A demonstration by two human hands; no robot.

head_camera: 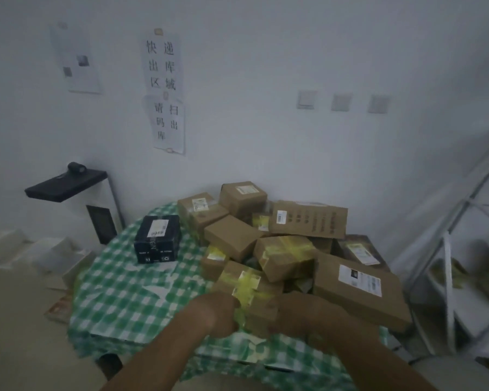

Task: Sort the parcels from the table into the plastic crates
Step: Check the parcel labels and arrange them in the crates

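A pile of several brown cardboard parcels covers the right half of a table with a green-and-white checked cloth (119, 300). At the pile's near edge lies a small brown parcel with yellow tape (250, 289). My left hand (219, 313) grips its left side and my right hand (299, 313) grips its right side. A black box with a white label (157, 239) stands apart on the cloth to the left. A large flat parcel with a white label (359, 289) lies just right of my right hand. No plastic crate is in view.
A white metal shelf rack (449, 263) stands to the right of the table. A black scanner stand (65, 182) juts from the wall at left, with white boxes (40, 249) on the floor below. Paper notices (165, 88) hang on the wall.
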